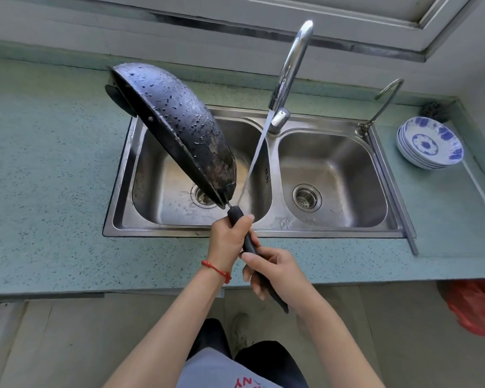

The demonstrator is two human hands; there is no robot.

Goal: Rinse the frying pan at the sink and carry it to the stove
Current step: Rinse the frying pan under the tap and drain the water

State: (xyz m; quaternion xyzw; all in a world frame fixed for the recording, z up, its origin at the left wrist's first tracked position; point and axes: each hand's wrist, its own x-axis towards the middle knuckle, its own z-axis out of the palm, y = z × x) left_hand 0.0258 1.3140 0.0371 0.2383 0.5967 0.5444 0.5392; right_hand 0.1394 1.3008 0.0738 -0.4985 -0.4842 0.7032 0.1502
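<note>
Fingers of both hands are curling tightly round the long black handle (248,242) of the dark, round-bottomed metal frying pan (177,127). The left hand (230,239), with a red string bracelet (216,270) at its wrist, is gripping the handle's upper part just below the pan, thumb lying along the handle's right side. The right hand (275,273) is wrapping the lower part, thumb pointing toward the left hand, the handle's tip sticking out beneath it. The two hands are sitting just beside each other on the handle.

The pan is hanging tilted on edge above the left basin of the stainless steel double sink (333,231), its wet, droplet-covered underside facing up and to the right. A thin stream of water (256,161) is running from the tall chrome gooseneck faucet (290,65) into the left basin, passing just right of the pan. A stack of blue-and-white patterned plates (430,142) is sitting on the speckled green countertop (53,197) to the sink's right.
</note>
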